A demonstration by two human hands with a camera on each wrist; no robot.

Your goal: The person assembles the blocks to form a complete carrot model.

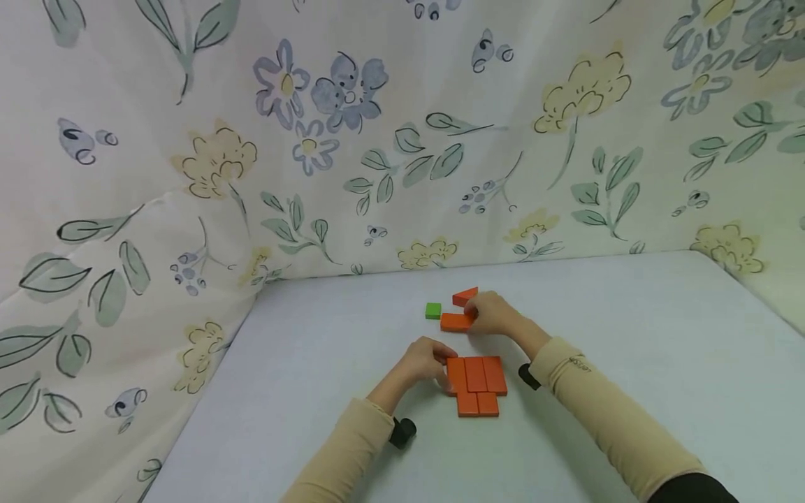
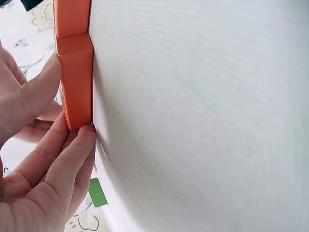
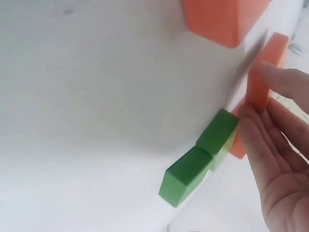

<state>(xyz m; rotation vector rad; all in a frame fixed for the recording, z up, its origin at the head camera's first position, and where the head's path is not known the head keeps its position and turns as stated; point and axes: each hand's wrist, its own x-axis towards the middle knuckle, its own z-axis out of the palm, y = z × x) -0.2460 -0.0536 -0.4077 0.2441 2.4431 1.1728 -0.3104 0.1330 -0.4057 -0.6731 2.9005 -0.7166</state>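
On the table, several orange blocks [image 1: 476, 374] lie fitted flat against each other. My left hand [image 1: 423, 362] is at their left edge. In the left wrist view its thumb and fingertips [image 2: 87, 135] pinch the end orange block [image 2: 77, 89], which stays against its neighbour. Farther back, my right hand [image 1: 497, 314] pinches a flat orange block [image 1: 455, 322] between thumb and fingers; the right wrist view shows this orange block [image 3: 266, 72] tilted, fingertips at its lower end. Behind it lies an orange triangular block [image 1: 464, 297], partly covered by the hand.
A small green block [image 1: 433, 311] sits left of the right hand's orange block. In the right wrist view, green blocks [image 3: 186, 176] stand side by side near the fingers. A white table [image 1: 629, 335] extends around, with a floral cloth [image 1: 402, 140] hanging behind and at the left.
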